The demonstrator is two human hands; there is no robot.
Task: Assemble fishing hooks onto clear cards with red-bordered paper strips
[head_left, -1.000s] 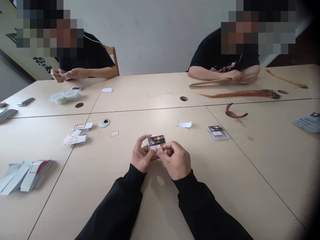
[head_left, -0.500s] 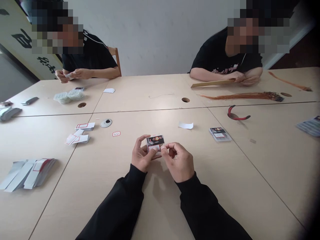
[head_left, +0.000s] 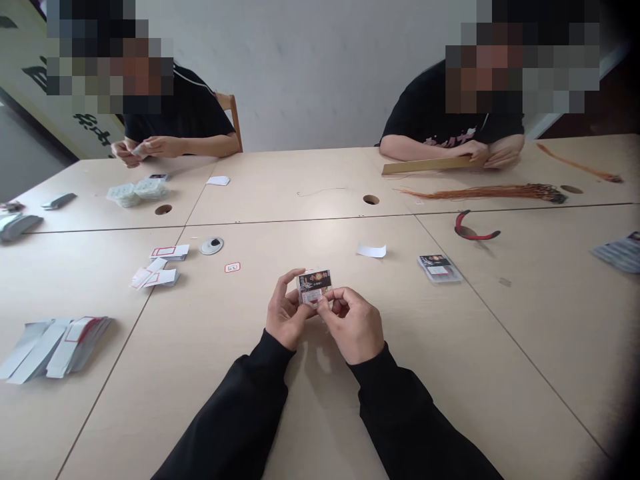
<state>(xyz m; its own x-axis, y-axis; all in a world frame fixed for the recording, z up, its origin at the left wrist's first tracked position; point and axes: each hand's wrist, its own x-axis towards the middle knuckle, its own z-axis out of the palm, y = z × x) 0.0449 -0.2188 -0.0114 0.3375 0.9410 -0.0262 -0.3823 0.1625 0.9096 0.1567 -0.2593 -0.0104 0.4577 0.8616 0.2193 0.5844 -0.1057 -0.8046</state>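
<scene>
Over the table (head_left: 450, 347), the left hand (head_left: 286, 315) and right hand (head_left: 353, 327) pinch a printed card (head_left: 314, 287), long axis crosswise.

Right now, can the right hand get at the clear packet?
Probably yes: the right hand is pinching the card, but only tabletop lies between it and the clear packet.

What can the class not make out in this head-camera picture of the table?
Head view:
The small printed card: its print is too small and blurred to read, and its lower part is hidden by the fingers of the right hand and the left hand.
The red-bordered label: its marking is too small to read.
The printed sheets: cut off by the right edge.
</scene>
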